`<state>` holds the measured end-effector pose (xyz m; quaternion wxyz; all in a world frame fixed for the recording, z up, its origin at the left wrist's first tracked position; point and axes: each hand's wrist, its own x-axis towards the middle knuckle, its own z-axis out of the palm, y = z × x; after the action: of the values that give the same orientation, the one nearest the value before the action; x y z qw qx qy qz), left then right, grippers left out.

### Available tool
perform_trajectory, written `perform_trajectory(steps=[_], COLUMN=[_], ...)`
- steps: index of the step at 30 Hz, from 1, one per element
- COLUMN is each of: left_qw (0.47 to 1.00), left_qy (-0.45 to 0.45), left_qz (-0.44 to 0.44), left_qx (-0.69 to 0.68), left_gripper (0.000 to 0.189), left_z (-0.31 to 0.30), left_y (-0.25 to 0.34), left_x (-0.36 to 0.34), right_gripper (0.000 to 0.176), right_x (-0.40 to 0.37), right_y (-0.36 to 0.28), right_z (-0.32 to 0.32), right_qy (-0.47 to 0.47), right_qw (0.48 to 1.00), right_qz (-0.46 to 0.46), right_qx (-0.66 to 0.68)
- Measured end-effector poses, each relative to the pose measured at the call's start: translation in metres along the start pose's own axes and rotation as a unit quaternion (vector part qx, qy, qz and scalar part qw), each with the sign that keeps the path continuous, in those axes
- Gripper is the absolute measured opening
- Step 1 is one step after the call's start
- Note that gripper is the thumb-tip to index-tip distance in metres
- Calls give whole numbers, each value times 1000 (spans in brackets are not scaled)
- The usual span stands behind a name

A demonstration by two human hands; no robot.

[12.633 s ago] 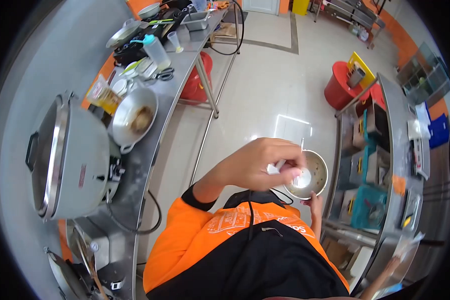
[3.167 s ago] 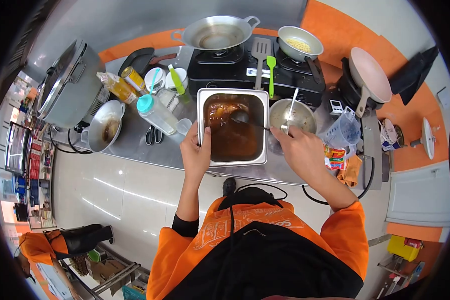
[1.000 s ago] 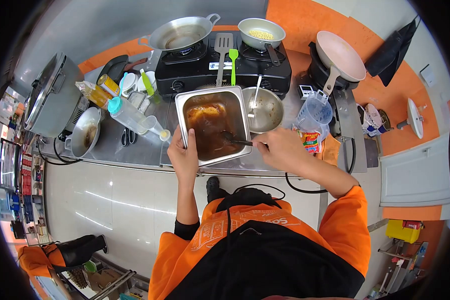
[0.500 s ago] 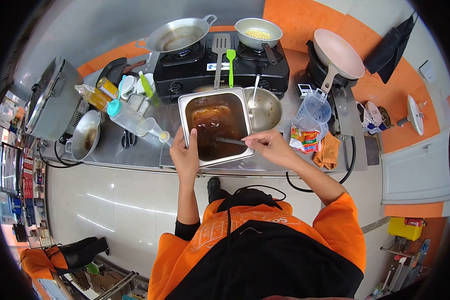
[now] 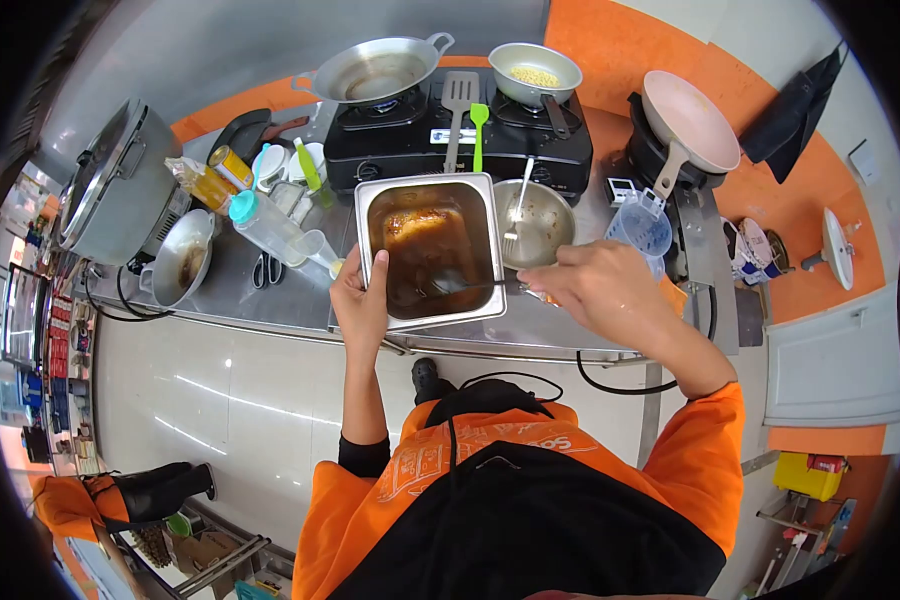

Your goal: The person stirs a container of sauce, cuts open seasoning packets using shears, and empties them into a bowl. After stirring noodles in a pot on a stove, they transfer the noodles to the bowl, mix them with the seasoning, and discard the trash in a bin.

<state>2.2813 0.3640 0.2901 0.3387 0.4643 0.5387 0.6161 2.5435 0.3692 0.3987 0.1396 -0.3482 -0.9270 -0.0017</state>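
Note:
A square steel food pan of brown sauce is tilted toward me over the counter's front edge. A browned piece of food lies partly in the sauce at the far side. My left hand is closed on the pan's left rim, thumb on top. My right hand, beyond the pan's right rim, grips the handle of a spoon. The spoon's bowl rests in the sauce. Just behind the right hand stands a steel bowl with a fork in it.
Behind the pan is a black gas stove with a wok, a small pan of yellow bits, a slotted turner and a green brush. Bottles and scissors lie left; a measuring jug stands right.
My right hand has moved right and turned back-up, drawing the spoon handle out over the rim. The spoon's bowl now shows in the sauce. The whole view has shifted slightly.

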Motion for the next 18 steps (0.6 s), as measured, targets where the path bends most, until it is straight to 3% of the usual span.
perform_trajectory(steps=[4,7,13,18], left_qw=[1000,999,998,999], left_qy=[2,23,-51,-39], left_qz=[-10,41,-22,26], left_qx=[-10,-19,-5,-12], left_gripper=[26,26,28,29], left_z=[-11,-20,-63,-86], left_y=[1,-5,0,-2], left_x=[10,25,61,98], right_gripper=[18,24,32,17], right_x=[21,49,122,154], right_y=[-9,-17,-22,-37], right_z=[32,50,64,53], right_qy=[-34,2,60,-6], right_qw=[998,997,985,989], right_qz=[-27,-43,-44,17], right_qx=[-47,-60,-155,-148])
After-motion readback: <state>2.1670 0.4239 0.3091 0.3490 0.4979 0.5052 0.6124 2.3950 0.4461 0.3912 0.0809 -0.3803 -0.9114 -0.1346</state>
